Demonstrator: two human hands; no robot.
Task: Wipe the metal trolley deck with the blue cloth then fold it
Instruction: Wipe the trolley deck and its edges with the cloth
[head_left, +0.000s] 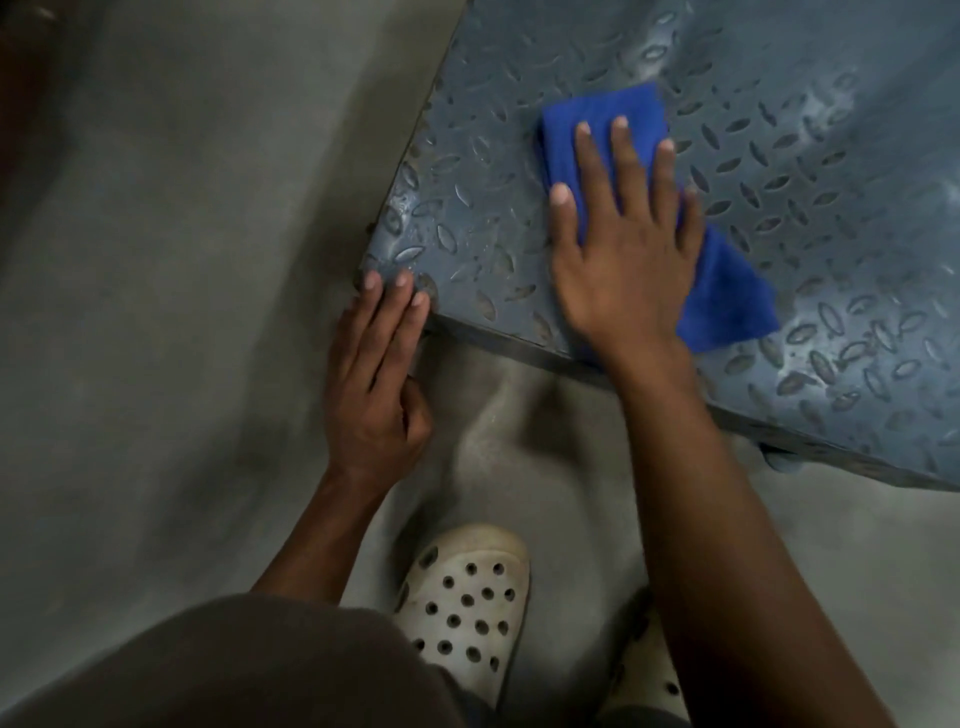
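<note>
The metal trolley deck (779, 171) is grey-blue tread plate filling the upper right of the head view, its near corner pointing toward me. A blue cloth (727, 291) lies flat on the deck close to that corner. My right hand (623, 244) presses on the cloth with straight, spread fingers, covering its middle. My left hand (376, 358) rests on the deck's near corner, fingertips on top and thumb against the edge below.
Grey concrete floor (182, 312) spreads to the left and below the deck. My feet in white perforated clogs (462, 597) stand just in front of the deck's near edge. A dark trolley part (779, 460) shows under that edge.
</note>
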